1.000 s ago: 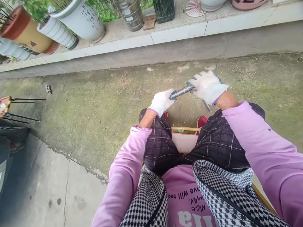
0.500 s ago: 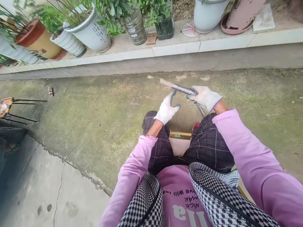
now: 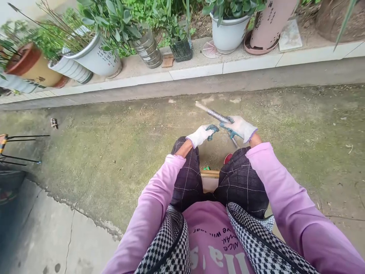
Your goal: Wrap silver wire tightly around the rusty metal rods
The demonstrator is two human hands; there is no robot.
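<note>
My right hand [image 3: 239, 127], in a white glove with blue-green fingertips, grips a stick [image 3: 217, 115]. The stick has a pale, bare far end and a silvery wrapped middle. Below that hand a thin grey rod [image 3: 235, 142] slants down; whether it belongs to the stick I cannot tell. My left hand [image 3: 203, 134], gloved the same way, is just left of the stick and apart from it. Its fingers are curled closed, and anything between them is too small to make out. Both hands are above and beyond my knees.
Several potted plants, among them a white pot [image 3: 229, 33], line a tiled ledge [image 3: 196, 72] ahead. A wooden-edged seat [image 3: 210, 179] shows between my legs. On the left are thin black legs of a stool [image 3: 21, 137] and a small brown object [image 3: 54, 123] on mossy concrete.
My left hand has gone from spread thumb and fingers to curled closed. My right hand still grips the stick and has turned slightly. The view has shifted, with the pots moving left and lower.
</note>
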